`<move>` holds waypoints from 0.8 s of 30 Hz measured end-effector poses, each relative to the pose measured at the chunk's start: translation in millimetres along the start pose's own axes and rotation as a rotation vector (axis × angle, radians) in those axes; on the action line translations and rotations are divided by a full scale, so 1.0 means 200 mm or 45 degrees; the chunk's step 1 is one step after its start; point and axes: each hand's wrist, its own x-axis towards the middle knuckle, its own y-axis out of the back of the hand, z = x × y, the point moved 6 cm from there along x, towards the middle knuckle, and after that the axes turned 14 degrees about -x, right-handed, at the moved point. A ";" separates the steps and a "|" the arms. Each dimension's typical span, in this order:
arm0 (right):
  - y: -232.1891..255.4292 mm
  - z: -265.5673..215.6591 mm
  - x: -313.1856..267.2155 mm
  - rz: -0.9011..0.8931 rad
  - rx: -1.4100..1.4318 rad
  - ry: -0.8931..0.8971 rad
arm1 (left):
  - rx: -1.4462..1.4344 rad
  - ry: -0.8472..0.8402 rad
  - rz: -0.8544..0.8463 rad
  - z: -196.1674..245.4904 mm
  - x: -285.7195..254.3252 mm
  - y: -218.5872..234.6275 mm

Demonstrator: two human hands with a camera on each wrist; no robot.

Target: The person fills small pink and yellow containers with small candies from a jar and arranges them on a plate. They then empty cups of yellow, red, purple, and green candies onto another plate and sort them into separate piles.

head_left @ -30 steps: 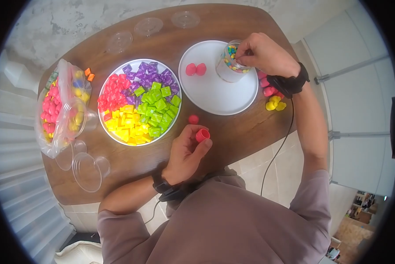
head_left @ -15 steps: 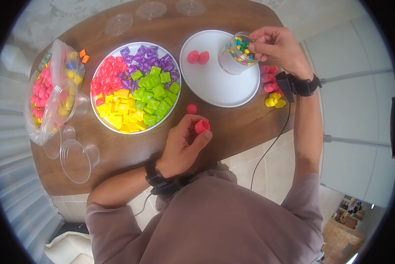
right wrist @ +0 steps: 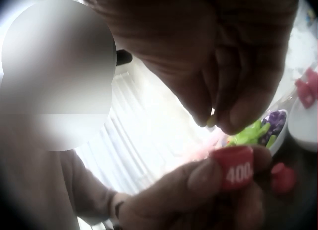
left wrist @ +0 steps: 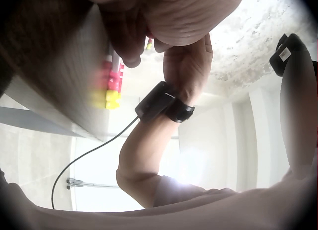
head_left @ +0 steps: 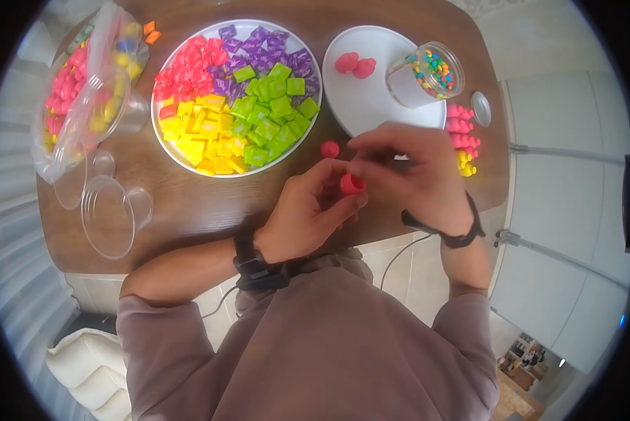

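In the head view my left hand (head_left: 297, 217) holds a small hollow red cup (head_left: 352, 184) between thumb and fingers, its opening facing up. The right wrist view shows white digits reading 400 on its side. My right hand (head_left: 427, 179) is right over the cup, pinching a small yellowish candy (right wrist: 211, 120) between its fingertips. A matching red rounded piece (head_left: 329, 149) lies on the table just beyond the left hand. Farther off, a clear jar (head_left: 425, 74) of small multicoloured candies stands on a white plate (head_left: 357, 105) beside two joined-looking red pieces (head_left: 355, 65).
A second white plate (head_left: 162, 144) carries wrapped candies in red, purple, green and yellow. At left are a plastic bag (head_left: 48, 158) of red and yellow pieces and clear cups (head_left: 109, 217). Red pieces (head_left: 459, 130), yellow pieces (head_left: 467, 164) and a round lid (head_left: 480, 109) lie at right.
My right hand has left the jar's mouth and come down and left to the red cup in my left hand. The head view has shifted; the left hand keeps its hold.
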 end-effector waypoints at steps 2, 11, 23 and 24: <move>-0.05 0.00 -0.02 -0.060 0.014 0.003 | -0.025 -0.038 0.022 0.00 0.00 0.00; 0.02 0.15 -0.05 0.155 0.106 -0.194 | 0.151 -0.089 0.010 0.01 0.00 0.01; -0.08 0.15 -0.09 0.069 0.103 -0.245 | 0.247 -0.169 -0.037 0.05 -0.01 -0.01; -0.09 0.17 -0.11 0.030 0.312 -0.386 | 0.216 -0.221 -0.005 0.05 -0.01 0.00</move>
